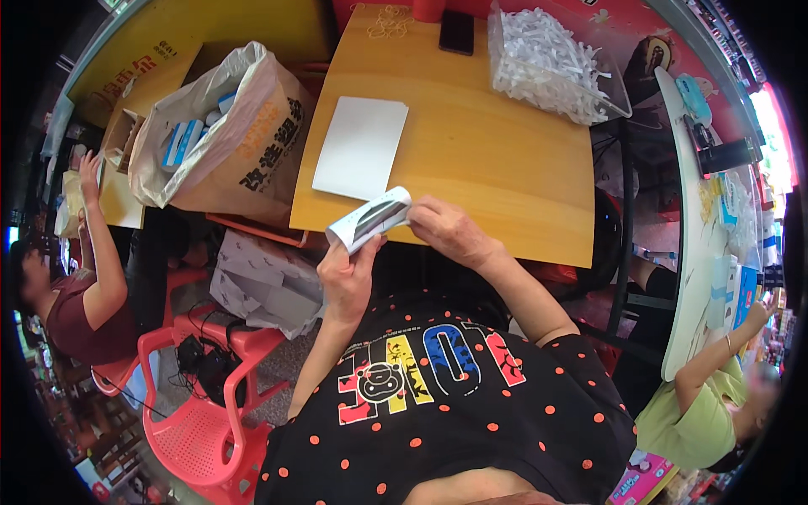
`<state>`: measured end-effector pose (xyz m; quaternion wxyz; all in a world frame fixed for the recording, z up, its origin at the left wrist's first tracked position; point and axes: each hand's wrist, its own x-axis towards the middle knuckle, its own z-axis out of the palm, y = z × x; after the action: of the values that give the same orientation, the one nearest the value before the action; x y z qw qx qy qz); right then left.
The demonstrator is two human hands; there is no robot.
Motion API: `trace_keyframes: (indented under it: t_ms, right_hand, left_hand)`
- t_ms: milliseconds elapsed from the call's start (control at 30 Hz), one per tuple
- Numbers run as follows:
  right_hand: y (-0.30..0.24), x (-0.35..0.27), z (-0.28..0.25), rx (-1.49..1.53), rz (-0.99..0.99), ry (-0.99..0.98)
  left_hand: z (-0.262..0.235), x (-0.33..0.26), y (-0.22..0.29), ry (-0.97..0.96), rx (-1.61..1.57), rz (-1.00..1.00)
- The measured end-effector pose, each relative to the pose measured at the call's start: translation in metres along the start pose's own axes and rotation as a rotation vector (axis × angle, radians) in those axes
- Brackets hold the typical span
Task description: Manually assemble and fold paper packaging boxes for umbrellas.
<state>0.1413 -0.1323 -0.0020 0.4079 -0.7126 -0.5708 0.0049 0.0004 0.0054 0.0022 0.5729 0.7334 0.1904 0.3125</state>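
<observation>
Up at 1 o'clock on the wooden table (pixel 505 160) sits a clear plastic box (pixel 619 97), and it is full of small white plastic bits (pixel 539 59). Over at 10 o'clock a big open paper bag (pixel 244 143) stands beside the table, with blue and white little boxes (pixel 181 141) inside it. Near the middle of the view, both hands hold a small white box (pixel 370 220) with a dark side, just over the near edge of the table. The left hand (pixel 347 282) grips the box from below, at its 7 o'clock end, with fingers closed around it. The right hand (pixel 450 231) pinches the other end, at 3 o'clock from the box, fingers tight on it. A flat white sheet (pixel 360 147) lies on the table at 12 o'clock from the box, close by. A dark phone (pixel 456 32) lies at the far edge of the table.
</observation>
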Motion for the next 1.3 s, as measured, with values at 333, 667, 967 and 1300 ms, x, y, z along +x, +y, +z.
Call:
trace_keyframes:
  t_ms: [333,667,967,1300]
  right_hand:
    - [-0.002,0.005,0.002,-0.027,0.022,0.066]
    - [-0.001,0.007,0.009,-0.026,0.052,0.025]
    - [0.001,0.012,0.012,-0.023,0.006,0.086]
    - [-0.001,0.012,0.003,0.225,0.309,0.040]
  left_hand:
    - [-0.002,0.002,-0.003,-0.009,0.001,0.022]
    - [-0.004,0.000,-0.007,-0.006,-0.049,0.021]
    - [-0.005,0.001,-0.012,0.056,-0.016,0.049]
    - [-0.010,-0.001,-0.016,-0.034,-0.011,0.095]
